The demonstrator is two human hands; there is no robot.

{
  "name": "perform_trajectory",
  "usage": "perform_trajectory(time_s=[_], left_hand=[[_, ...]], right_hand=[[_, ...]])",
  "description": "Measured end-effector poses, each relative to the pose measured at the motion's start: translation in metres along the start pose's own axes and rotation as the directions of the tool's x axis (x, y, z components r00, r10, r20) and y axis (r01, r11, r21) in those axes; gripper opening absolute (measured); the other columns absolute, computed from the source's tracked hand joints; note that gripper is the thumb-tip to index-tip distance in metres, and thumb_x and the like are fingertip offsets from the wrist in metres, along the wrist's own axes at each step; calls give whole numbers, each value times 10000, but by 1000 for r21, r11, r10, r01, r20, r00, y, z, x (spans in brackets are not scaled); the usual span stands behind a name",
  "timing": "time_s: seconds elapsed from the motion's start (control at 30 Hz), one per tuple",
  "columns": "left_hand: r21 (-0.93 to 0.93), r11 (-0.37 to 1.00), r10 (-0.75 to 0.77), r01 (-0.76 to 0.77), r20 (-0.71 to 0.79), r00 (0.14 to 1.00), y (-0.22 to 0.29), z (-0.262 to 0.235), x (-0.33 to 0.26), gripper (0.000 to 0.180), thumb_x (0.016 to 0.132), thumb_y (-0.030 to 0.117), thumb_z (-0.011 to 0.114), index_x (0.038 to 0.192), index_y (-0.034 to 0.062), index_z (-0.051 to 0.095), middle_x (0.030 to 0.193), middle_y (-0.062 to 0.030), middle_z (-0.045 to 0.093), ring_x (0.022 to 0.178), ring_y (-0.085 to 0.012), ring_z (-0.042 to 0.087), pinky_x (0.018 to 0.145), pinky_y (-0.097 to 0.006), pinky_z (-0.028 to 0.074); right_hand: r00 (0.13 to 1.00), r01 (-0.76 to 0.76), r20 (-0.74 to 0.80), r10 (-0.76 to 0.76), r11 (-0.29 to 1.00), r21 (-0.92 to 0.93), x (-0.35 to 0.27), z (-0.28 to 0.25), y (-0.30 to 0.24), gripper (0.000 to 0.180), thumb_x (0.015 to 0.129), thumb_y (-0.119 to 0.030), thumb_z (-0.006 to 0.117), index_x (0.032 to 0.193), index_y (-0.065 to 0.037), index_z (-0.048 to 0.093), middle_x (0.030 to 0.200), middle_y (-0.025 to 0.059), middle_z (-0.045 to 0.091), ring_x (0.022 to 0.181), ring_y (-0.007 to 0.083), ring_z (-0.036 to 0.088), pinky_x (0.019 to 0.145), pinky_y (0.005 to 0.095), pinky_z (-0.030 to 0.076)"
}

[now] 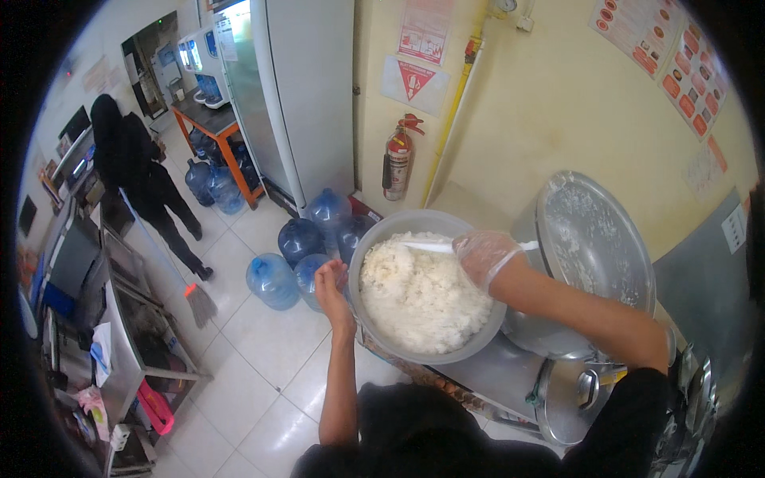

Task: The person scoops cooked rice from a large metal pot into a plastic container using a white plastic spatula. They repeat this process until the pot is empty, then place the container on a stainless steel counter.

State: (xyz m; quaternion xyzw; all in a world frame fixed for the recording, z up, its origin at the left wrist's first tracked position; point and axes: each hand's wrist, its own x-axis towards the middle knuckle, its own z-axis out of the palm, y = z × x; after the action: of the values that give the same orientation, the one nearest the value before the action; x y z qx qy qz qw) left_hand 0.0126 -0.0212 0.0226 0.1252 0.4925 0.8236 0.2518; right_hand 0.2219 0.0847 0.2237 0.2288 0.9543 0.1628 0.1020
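A round grey tub (502, 315) filled with cooked white rice (422, 303) stands in front of me on a metal surface. My right hand (486, 259), in a clear plastic glove, is closed around a long white paddle (430, 246). The paddle's front end lies on the rice near the far side, and its other end sticks out past my hand to the right. At the tub's left side is my left hand (331, 288), fingers raised and slightly bent, palm toward the wall. Whether it touches the tub is hard to see.
Right of the tub, a big metal pot (594, 239) leans tilted, rice stuck inside. A metal lid (558, 406) lies nearer me. Blue water bottles (272, 280) stand on the floor left. A fire extinguisher (396, 163) hangs behind. Far left, a person (131, 159) stands by a broom (199, 304).
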Motion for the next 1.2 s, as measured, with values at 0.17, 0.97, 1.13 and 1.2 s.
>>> perform_trajectory(time_s=[0.17,0.97,1.13,1.2], left_hand=[[44,999,-27,27,11,1000,-5,4,-7,371,1028,363,429,1112,27,563,1123,-85,585,1059,-181,545,943,-340,419],[158,986,58,-54,-21,998,-13,7,-10,288,1019,268,476,1055,0,572,1033,-72,600,970,-140,537,896,-269,408],[123,992,28,-28,-1,1000,-13,7,-9,297,1021,275,472,1054,-5,566,1034,-75,599,963,-135,539,894,-265,408],[109,994,15,-15,-2,1000,-12,8,-10,298,1021,275,475,1049,-6,569,1036,-74,598,959,-132,540,892,-262,408]], right_hand=[[989,101,-107,-103,995,-24,-10,-1,-33,121,852,-75,518,932,-1,571,648,127,631,608,293,661,543,409,525],[891,-279,451,-53,721,635,31,67,-17,474,1016,-298,335,954,71,626,897,306,625,818,416,622,819,487,452],[843,-456,535,53,597,660,30,73,-11,499,1006,-358,366,960,72,614,884,302,623,799,406,614,785,483,439],[851,-470,521,63,534,703,38,73,-20,469,991,-354,391,984,56,619,905,292,630,813,404,622,792,476,450]])
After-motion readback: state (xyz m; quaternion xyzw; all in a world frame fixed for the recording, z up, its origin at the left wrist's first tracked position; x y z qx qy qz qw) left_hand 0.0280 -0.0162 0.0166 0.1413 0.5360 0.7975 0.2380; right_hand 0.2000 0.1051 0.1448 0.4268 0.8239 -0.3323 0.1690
